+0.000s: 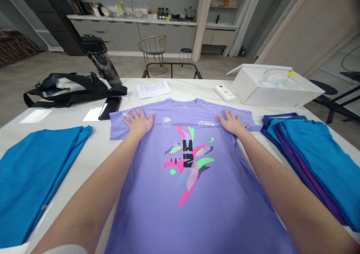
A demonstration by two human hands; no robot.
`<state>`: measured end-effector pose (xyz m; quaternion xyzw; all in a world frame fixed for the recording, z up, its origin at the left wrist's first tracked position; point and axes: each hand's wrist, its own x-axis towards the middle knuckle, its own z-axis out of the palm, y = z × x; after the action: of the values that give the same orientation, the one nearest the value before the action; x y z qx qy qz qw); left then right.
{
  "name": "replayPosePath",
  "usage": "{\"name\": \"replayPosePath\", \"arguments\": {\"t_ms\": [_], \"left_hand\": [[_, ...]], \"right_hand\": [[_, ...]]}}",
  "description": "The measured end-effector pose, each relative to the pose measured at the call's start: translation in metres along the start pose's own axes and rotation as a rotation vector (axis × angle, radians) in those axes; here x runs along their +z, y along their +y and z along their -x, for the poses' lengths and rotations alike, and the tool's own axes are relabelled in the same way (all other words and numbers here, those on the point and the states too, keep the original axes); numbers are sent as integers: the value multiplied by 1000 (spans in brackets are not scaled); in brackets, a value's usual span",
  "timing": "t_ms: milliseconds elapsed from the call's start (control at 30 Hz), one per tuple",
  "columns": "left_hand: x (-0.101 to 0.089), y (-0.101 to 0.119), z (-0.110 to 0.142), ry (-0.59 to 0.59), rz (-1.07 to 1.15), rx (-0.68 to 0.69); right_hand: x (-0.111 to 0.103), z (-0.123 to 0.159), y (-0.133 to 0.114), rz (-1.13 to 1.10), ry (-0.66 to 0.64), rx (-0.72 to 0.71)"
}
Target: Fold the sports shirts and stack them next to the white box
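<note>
A lilac T-shirt (180, 194) with a pink, green and black print lies face up and spread flat on the white table (101, 145). My left hand (139, 121) rests flat on its left shoulder, fingers spread, holding nothing. On the right shoulder my right hand (232, 122) presses down in the same way, open and flat. Both forearms reach across the shirt's sides.
A folded blue garment (33, 171) lies at the left. A stack of blue and purple garments (312, 160) sits at the right. Behind the shirt are a black bag (70, 89), a phone (110, 107), a paper sheet (153, 89), a white remote (225, 93) and an open white box (275, 87).
</note>
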<state>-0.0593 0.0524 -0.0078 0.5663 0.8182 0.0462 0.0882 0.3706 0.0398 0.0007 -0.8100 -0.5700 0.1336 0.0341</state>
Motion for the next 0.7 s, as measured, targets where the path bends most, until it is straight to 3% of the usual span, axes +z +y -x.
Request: {"name": "replayPosePath", "arguments": {"t_ms": [133, 233, 333, 500, 700], "left_hand": [[1, -11, 8, 54, -18, 65], [0, -11, 19, 114, -53, 151], [-3, 2, 22, 78, -40, 204], [-7, 27, 9, -21, 13, 137], [2, 28, -11, -19, 16, 164]], "right_hand": [[0, 27, 26, 104, 58, -58], [-2, 31, 38, 153, 41, -49], [-7, 11, 32, 133, 4, -28], [-15, -35, 10, 37, -55, -31], [-18, -61, 16, 48, -107, -81]]}}
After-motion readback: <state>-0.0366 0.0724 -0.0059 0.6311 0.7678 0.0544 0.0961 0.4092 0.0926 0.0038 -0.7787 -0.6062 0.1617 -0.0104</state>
